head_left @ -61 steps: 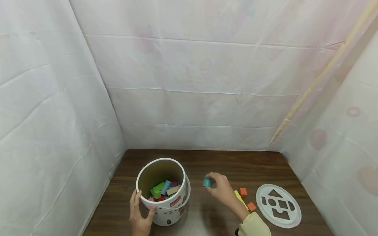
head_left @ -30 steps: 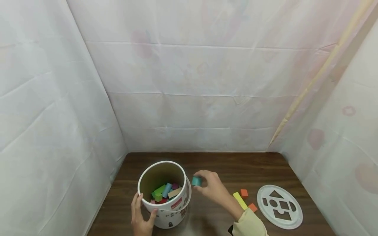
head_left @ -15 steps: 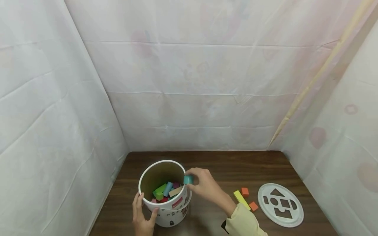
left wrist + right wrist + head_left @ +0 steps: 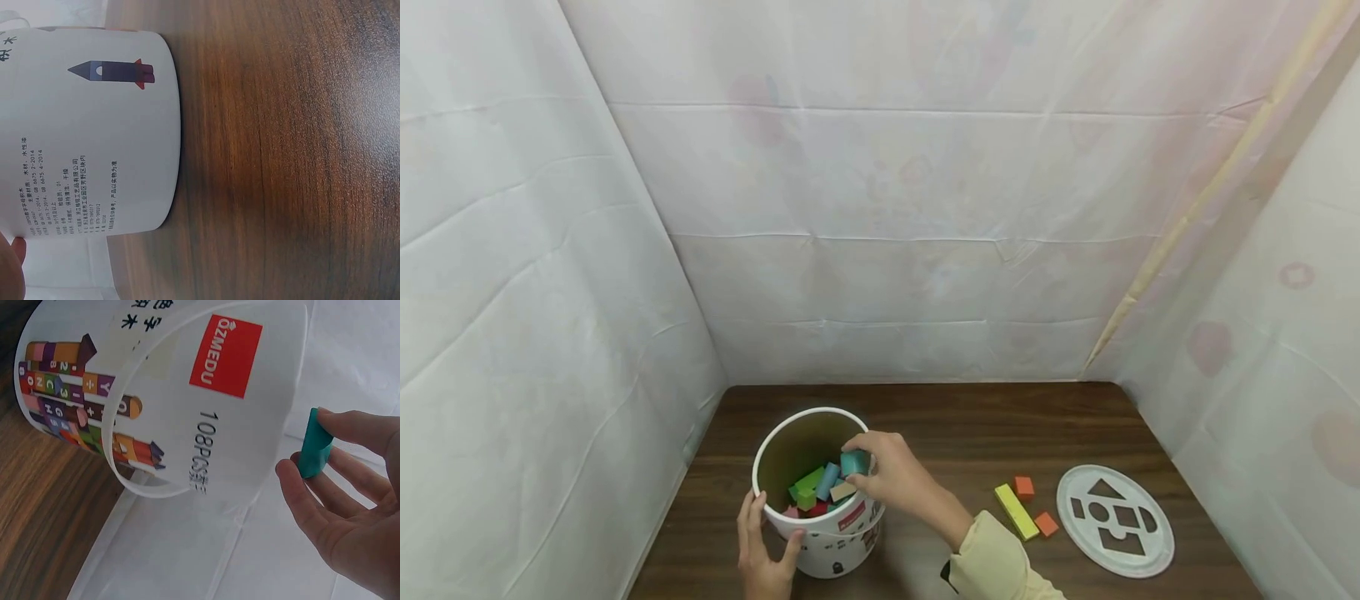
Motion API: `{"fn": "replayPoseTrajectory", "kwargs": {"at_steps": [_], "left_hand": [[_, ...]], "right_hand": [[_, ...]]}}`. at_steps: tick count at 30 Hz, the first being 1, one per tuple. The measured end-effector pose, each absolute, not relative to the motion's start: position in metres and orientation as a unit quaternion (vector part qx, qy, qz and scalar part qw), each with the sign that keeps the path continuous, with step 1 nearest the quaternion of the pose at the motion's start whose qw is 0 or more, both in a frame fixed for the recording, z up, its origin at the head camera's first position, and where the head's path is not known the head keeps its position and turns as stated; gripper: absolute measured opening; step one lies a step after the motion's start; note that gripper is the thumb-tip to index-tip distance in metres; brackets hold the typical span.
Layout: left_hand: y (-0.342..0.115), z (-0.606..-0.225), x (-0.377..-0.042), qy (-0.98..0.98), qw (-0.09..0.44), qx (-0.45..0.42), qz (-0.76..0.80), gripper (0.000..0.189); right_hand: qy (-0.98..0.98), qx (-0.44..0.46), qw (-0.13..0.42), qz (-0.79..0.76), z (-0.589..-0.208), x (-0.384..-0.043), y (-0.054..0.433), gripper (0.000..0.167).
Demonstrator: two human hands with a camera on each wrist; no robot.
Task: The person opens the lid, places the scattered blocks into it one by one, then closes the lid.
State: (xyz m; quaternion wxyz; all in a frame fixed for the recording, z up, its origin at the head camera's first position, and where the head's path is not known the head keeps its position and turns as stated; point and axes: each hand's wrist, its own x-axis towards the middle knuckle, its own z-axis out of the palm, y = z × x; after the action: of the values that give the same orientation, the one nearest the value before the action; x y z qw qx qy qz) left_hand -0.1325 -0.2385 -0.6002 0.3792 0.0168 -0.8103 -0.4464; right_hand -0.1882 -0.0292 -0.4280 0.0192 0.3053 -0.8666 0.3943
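Observation:
With my right hand (image 4: 891,473) I pinch a teal building block (image 4: 854,463) between thumb and fingertips, at the bucket's right rim and over its opening. In the right wrist view the teal block (image 4: 315,450) shows a curved face, held near the rim. My left hand (image 4: 765,558) grips the near left side of the white printed bucket (image 4: 823,546), thumb on the front wall and fingers by the rim. Only a bit of the left hand (image 4: 9,272) shows in the left wrist view. Inside the bucket lie several coloured blocks, among them a green block (image 4: 806,498) and a blue cylinder (image 4: 827,481).
Right of the bucket, a yellow bar block (image 4: 1016,512) and two orange blocks, one an orange cube (image 4: 1024,487), lie on the dark wooden table (image 4: 955,417). A round white lid with shaped holes (image 4: 1078,546) lies farther right. White sheeting (image 4: 880,283) surrounds the table.
My right hand has carried the teal block leftward, from above the table to over the bucket's opening. My left hand has kept its grip on the bucket.

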Motion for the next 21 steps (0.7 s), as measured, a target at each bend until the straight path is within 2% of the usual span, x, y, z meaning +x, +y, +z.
{"fn": "replayPoseTrajectory", "kwargs": {"at_steps": [9,16,21], "left_hand": [[-0.239,-0.6,-0.131,-0.81,0.378,0.018,-0.449,0.085],[-0.238,-0.602,-0.13,-0.812,0.375,0.014,-0.448,0.086],[-0.239,-0.604,-0.134,-0.792,0.414,-0.015,-0.448,0.084]], "right_hand": [[-0.859,0.327,0.04,0.393,-0.438,-0.189,-0.039,0.023],[-0.861,0.305,0.046,0.405,-0.448,-0.188,-0.041,0.018],[-0.859,0.294,0.068,0.414,-0.453,-0.184,-0.042,0.015]]}}
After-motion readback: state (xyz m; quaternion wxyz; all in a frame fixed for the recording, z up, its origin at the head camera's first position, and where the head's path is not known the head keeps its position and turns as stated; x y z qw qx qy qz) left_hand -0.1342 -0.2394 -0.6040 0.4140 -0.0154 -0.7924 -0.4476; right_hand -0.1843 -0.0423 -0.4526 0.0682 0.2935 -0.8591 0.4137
